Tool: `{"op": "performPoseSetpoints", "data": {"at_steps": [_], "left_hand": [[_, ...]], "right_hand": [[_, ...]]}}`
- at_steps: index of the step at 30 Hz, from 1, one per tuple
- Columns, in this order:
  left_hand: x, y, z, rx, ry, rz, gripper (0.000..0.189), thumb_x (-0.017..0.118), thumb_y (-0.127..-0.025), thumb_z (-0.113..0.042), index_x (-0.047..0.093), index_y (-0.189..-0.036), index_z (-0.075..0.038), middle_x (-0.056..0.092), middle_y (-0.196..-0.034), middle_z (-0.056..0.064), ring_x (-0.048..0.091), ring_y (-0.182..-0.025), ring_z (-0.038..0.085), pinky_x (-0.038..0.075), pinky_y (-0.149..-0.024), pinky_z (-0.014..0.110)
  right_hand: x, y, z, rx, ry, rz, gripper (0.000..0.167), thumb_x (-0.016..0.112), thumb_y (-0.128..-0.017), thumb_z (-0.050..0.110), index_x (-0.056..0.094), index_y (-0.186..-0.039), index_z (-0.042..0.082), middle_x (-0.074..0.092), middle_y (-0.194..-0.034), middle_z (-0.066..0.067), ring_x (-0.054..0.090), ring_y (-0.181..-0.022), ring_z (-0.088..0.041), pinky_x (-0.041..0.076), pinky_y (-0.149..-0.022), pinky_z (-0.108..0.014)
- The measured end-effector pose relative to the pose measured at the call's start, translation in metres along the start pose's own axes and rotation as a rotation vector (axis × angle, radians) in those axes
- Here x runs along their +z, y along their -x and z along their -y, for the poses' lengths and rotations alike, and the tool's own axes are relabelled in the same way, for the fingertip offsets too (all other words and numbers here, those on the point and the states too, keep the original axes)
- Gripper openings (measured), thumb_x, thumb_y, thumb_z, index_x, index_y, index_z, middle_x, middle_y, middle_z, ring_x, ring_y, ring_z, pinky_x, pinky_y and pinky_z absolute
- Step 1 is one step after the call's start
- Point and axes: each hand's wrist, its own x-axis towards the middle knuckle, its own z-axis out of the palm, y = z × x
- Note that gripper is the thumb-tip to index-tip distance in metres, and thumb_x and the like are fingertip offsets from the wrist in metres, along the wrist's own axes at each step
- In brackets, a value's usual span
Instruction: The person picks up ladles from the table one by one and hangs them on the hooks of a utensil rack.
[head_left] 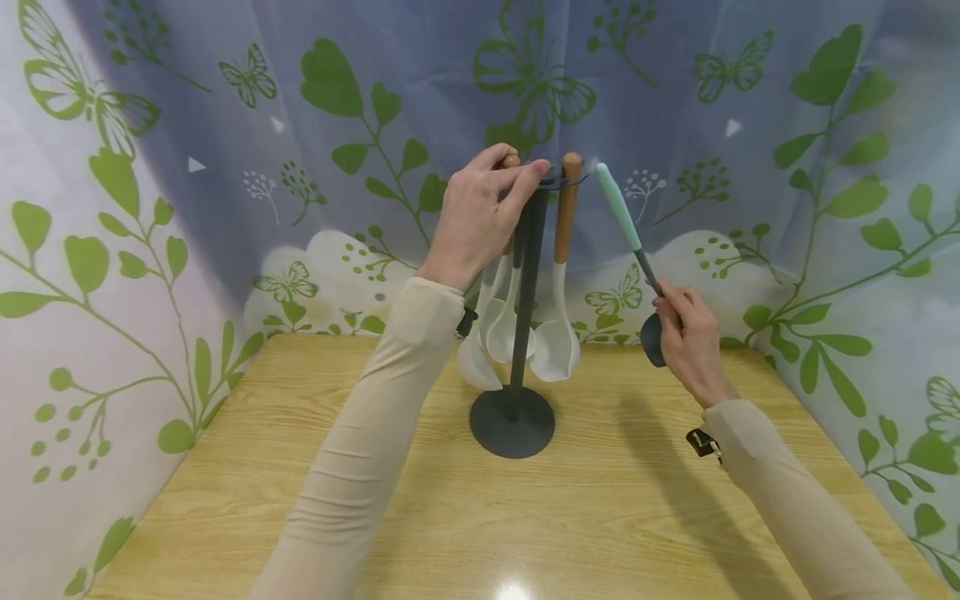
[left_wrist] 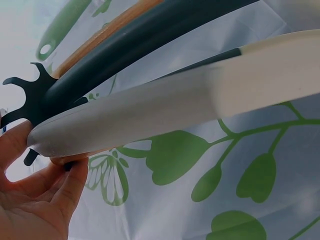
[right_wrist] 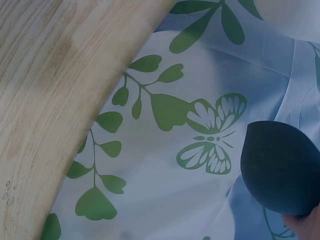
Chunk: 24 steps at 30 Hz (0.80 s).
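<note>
My right hand grips a ladle by its dark shaft near the bowl. The ladle's mint handle points up and left, its tip close to the rack's hooks. In the right wrist view its dark bowl shows beside a fingertip. At the top of a dark utensil rack my left hand holds the hook ring, thumb across it. The left wrist view has those fingers around the ring, beside a hanging handle's end. A white ladle with a wooden handle hangs on the right side.
Several white utensil heads hang around the pole's left side. The rack's round base stands on a wooden table. A curtain with green leaves and butterflies closes off the back and both sides.
</note>
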Motion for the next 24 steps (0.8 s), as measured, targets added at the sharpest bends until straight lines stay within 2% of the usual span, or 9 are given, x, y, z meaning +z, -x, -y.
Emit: {"op": "performPoseSetpoints", "data": {"at_steps": [15,24], "left_hand": [[-0.0007,-0.0008,0.0004,0.008,-0.014,0.001,0.038,0.051,-0.103,-0.035,0.078,-0.094,-0.009,0.058,-0.106,0.005,0.049,-0.083,0.015,0.043,-0.075,0.027],[-0.0014,0.0001,-0.0002,-0.01,-0.02,0.016,0.038,0.05,-0.103,-0.037,0.078,-0.1,-0.011,0.058,-0.109,0.005,0.05,-0.086,0.016,0.044,-0.077,0.027]], "right_hand": [[0.0037,-0.0003,0.0041,-0.018,0.008,-0.003,0.03,0.051,-0.101,0.002,0.063,-0.128,-0.001,0.061,-0.096,-0.021,0.041,-0.07,0.0,0.031,-0.06,-0.019],[0.0082,-0.0021,0.0082,-0.033,-0.002,-0.017,0.03,0.05,-0.101,0.002,0.064,-0.128,0.0,0.06,-0.094,-0.021,0.038,-0.068,-0.002,0.029,-0.06,-0.019]]}}
